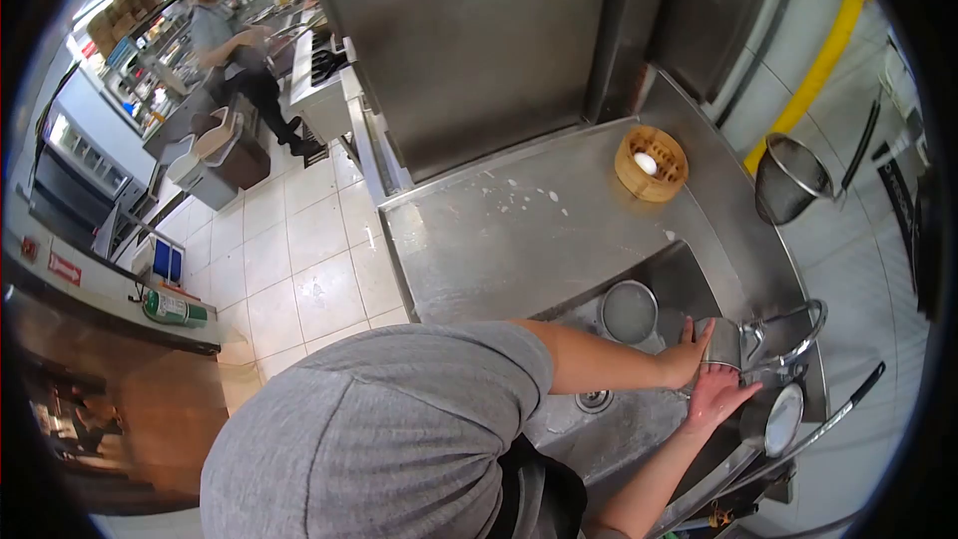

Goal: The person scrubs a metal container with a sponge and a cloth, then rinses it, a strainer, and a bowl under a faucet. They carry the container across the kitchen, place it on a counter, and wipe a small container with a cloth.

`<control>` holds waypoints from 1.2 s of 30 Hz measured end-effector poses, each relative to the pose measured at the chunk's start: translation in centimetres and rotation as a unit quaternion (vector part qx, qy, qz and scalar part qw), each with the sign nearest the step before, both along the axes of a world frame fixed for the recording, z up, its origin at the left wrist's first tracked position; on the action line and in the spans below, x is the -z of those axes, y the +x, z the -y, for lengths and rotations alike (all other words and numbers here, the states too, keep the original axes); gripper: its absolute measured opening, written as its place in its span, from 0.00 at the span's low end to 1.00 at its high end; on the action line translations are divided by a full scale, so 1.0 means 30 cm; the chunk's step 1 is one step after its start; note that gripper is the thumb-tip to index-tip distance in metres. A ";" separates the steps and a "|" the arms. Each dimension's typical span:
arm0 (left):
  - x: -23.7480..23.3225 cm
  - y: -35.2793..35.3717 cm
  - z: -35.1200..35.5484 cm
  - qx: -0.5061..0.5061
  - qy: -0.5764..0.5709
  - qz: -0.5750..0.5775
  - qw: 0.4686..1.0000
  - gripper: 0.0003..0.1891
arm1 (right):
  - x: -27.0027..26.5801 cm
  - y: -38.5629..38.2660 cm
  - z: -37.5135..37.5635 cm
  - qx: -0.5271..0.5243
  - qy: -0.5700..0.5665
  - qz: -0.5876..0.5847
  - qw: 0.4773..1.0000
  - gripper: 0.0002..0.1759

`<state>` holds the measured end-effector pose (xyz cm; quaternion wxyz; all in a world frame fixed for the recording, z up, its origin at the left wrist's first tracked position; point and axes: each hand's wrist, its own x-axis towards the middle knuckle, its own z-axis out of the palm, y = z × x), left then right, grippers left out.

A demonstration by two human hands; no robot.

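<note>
Over the sink (624, 449), a small cylindrical metal container (721, 341) is held close to the faucet (798, 344). My left hand (685, 357) is closed around its far side, the fingers pressed along the wall. At the container's near rim, my right hand (720, 395) grips with its fingers over the edge, palm turned up and thumb sticking out. The fingertips there are hidden by the container. A round metal pot (629, 312) with greyish liquid stands in the basin, beyond my left forearm. Below my right hand, another round metal container (784, 419) sits at the sink's side.
A bamboo steamer (651, 164) holding a white object rests on the steel drainboard (499, 240), which has wet spots. A mesh strainer (793, 180) hangs on the wall. A long metal handle (833, 424) juts over the sink's edge. Across the tiled floor, a person (235, 45) stands near bins (215, 165).
</note>
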<state>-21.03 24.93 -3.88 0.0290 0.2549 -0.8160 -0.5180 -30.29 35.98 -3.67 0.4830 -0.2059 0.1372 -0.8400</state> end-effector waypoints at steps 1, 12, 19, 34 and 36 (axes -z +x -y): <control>-0.037 -0.001 -0.029 0.026 -0.012 0.004 1.000 0.45 | -0.022 0.018 0.016 0.069 0.083 0.055 0.993 0.32; -0.122 -0.071 0.051 0.318 -0.464 -0.372 0.738 0.25 | -0.020 0.041 -0.064 0.345 0.355 0.028 0.868 0.21; -0.310 -0.259 0.105 0.395 -0.337 0.113 0.847 0.20 | -0.114 0.158 -0.022 0.349 0.437 -0.221 0.799 0.24; -0.031 0.138 -0.050 0.233 -0.504 -0.321 0.767 0.40 | -0.163 0.166 -0.105 0.467 0.384 -0.108 0.789 0.27; -0.052 0.133 -0.056 0.236 -0.511 -0.317 0.763 0.39 | -0.174 0.179 -0.107 0.479 0.367 -0.096 0.791 0.27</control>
